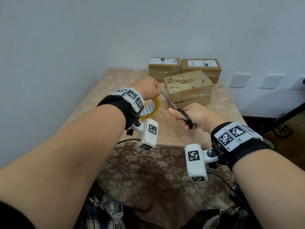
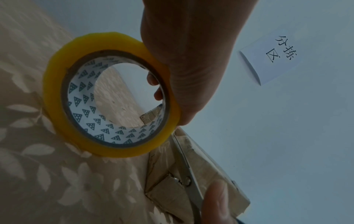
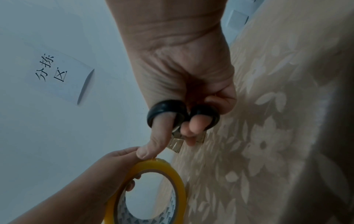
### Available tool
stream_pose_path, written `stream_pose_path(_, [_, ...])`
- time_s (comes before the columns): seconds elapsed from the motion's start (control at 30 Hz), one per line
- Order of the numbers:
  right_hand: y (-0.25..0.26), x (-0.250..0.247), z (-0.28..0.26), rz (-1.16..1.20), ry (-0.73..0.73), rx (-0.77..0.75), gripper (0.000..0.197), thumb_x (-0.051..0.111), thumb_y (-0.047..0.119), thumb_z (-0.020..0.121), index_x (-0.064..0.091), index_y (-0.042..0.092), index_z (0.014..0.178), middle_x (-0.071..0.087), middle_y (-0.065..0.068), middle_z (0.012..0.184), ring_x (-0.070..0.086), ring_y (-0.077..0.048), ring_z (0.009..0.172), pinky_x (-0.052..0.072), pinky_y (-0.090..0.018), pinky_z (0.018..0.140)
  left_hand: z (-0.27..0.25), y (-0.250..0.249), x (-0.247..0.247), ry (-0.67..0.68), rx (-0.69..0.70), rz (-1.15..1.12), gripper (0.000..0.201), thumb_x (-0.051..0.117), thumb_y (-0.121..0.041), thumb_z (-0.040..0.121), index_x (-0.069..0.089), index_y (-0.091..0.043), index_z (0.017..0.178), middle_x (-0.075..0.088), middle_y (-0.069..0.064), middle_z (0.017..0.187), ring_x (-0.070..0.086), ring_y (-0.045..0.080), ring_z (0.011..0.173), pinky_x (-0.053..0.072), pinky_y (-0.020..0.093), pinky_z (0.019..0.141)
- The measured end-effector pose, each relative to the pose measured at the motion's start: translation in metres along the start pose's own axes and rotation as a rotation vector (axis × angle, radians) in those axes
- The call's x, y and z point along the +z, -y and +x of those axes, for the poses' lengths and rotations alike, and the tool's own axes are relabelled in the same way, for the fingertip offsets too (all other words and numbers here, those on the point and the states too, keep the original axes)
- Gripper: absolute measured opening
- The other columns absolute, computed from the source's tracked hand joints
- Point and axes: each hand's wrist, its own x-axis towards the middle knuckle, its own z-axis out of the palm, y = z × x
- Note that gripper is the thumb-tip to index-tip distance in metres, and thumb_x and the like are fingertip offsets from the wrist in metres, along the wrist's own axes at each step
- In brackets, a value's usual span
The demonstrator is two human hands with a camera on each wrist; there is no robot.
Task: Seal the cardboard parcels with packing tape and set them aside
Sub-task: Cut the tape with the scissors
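Note:
My left hand (image 1: 148, 87) grips a yellow roll of packing tape (image 1: 151, 109) above the table; its fingertips (image 2: 153, 78) curl inside the core of the tape roll (image 2: 107, 97). My right hand (image 1: 189, 115) holds black-handled scissors (image 1: 184, 116), thumb and fingers through the loops of the scissors (image 3: 182, 115). The blades point up-left toward the left hand, close beside the tape roll (image 3: 153, 189). A worn cardboard parcel (image 1: 189, 88) lies just behind the hands, tape strips across its side. Two labelled parcels (image 1: 163, 67) (image 1: 200, 68) stand behind it at the wall.
The table (image 1: 148, 162) wears a beige flowered cloth and stands against a pale wall. A paper sign (image 2: 272, 59) hangs on that wall. Wall plates (image 1: 239, 80) are at the right, and a cardboard box (image 1: 285, 129) sits on the floor to the right.

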Motion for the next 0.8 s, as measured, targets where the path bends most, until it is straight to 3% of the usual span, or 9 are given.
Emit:
stream_pose_path(0.2, [0.001,-0.007,-0.001,0.042,0.016,0.010,0.060,0.065,0.064,0.075,0.066,0.005,0.087,0.053,0.001,0.049,0.048,-0.010,0.040,0.032,-0.016,0.039,0.004,-0.001,-0.002,0.035,-0.014,-0.021,0.017,0.058,-0.018,0.087,0.069,-0.005,0.082,0.062,0.008,0.079,0.053,0.020,0.070,0.043,0.029,0.064])
stream_pose_path(0.43, [-0.001,-0.029,-0.009,-0.006,0.049,0.051,0.076,0.059,0.073,0.070,0.067,0.002,0.097,0.053,0.002,0.054,0.048,-0.009,0.043,0.027,-0.018,0.040,0.004,0.001,-0.006,0.026,-0.052,-0.037,0.018,0.059,-0.013,0.085,0.054,-0.008,0.068,0.047,0.006,0.064,0.044,0.020,0.064,0.035,0.027,0.054])
stream_pose_path(0.53, [0.003,-0.024,-0.010,-0.030,0.106,0.086,0.077,0.058,0.073,0.072,0.065,0.002,0.100,0.055,-0.001,0.056,0.051,-0.010,0.043,0.030,-0.017,0.041,-0.001,0.006,-0.007,-0.029,-0.043,-0.089,0.019,0.058,-0.015,0.086,0.060,-0.006,0.069,0.053,0.007,0.068,0.047,0.020,0.064,0.035,0.026,0.054])
stream_pose_path(0.7, [0.010,-0.015,-0.010,-0.129,0.265,0.187,0.067,0.066,0.066,0.071,0.059,0.013,0.112,0.052,0.002,0.055,0.050,-0.008,0.046,0.042,-0.016,0.047,-0.020,0.015,-0.007,-0.184,0.017,-0.198,0.027,0.055,-0.021,0.090,0.051,-0.022,0.063,0.054,-0.006,0.066,0.049,0.010,0.061,0.034,0.024,0.054])
stream_pose_path(0.8, [0.010,-0.013,-0.005,-0.183,0.209,0.178,0.056,0.071,0.061,0.072,0.055,0.012,0.094,0.047,0.002,0.052,0.046,-0.010,0.043,0.041,-0.018,0.046,-0.027,0.021,-0.006,-0.221,0.076,-0.203,0.019,0.056,-0.027,0.091,0.058,-0.022,0.072,0.065,-0.002,0.085,0.057,0.014,0.078,0.044,0.030,0.069])
